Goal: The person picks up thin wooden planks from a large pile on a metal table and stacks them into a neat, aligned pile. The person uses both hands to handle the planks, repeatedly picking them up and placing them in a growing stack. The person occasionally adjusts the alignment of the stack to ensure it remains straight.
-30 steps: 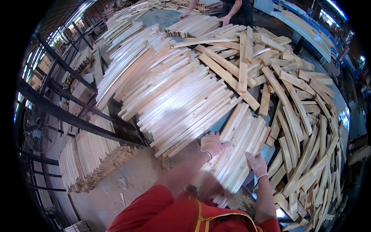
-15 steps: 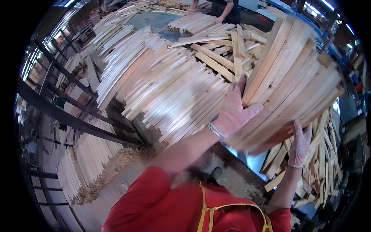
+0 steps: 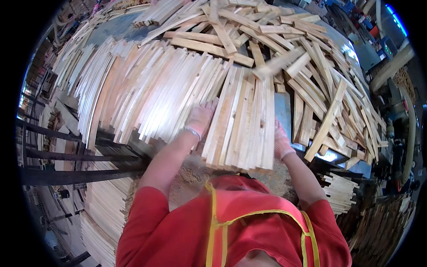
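A bundle of pale wooden slats [image 3: 242,118] lies side by side in front of me, its near ends close to my body. My left hand [image 3: 201,119], in a light pinkish work glove, presses along the bundle's left side, its fingertips partly hidden between the slats. On the opposite side my right hand [image 3: 281,141], gloved too, grips the right edge, with some fingers out of sight. Directly left of the bundle a long row of similar slats [image 3: 167,89] is laid out on the table. Beyond the bundle's far end a loose slat [image 3: 279,63] looks blurred.
A jumbled heap of slats [image 3: 320,84] covers the table's far and right side. Dark metal rails [image 3: 80,175] stand at the left, above stacked slats [image 3: 104,202]. More stacked slats [image 3: 340,193] sit low at the right. A thick hose [image 3: 407,138] hangs far right.
The bundle has come down from its raised, tilted position at the right to lie beside the row. Both hands moved with it, now on its two sides. My view has turned rightward.
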A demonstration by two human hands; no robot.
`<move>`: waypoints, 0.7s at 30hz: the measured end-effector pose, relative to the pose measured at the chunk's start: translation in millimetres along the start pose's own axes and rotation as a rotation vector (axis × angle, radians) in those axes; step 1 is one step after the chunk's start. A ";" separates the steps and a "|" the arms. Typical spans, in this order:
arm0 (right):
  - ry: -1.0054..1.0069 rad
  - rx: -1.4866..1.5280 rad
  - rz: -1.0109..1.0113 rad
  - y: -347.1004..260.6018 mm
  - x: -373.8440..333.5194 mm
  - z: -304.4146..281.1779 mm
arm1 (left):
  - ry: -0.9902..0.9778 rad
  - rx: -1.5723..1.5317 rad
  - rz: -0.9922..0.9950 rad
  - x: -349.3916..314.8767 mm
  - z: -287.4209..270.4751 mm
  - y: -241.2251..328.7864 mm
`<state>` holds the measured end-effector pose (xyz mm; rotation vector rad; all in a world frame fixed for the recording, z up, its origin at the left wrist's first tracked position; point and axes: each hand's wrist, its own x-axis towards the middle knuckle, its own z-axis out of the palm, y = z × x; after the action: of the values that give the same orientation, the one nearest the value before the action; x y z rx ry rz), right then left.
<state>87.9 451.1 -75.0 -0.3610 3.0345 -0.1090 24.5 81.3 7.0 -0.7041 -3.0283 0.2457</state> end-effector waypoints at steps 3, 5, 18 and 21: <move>-0.176 0.005 0.075 -45.5 24.7 -34.7 | -0.090 0.055 0.080 11.9 19.3 -36.4; -0.333 0.128 0.148 -49.6 34.3 -61.4 | -0.168 -0.003 0.070 19.9 -5.2 -32.1; -0.295 1.685 0.326 -4.6 55.5 -69.3 | -0.255 -2.078 -1.105 -195.1 33.9 123.2; -0.348 1.772 0.298 1.2 76.5 -60.9 | 0.204 -2.652 -1.511 -158.4 8.6 123.7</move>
<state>7.9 437.8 -20.2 0.2236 1.5793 -2.0466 220.2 119.8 -19.0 -1.3510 0.6496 2.5502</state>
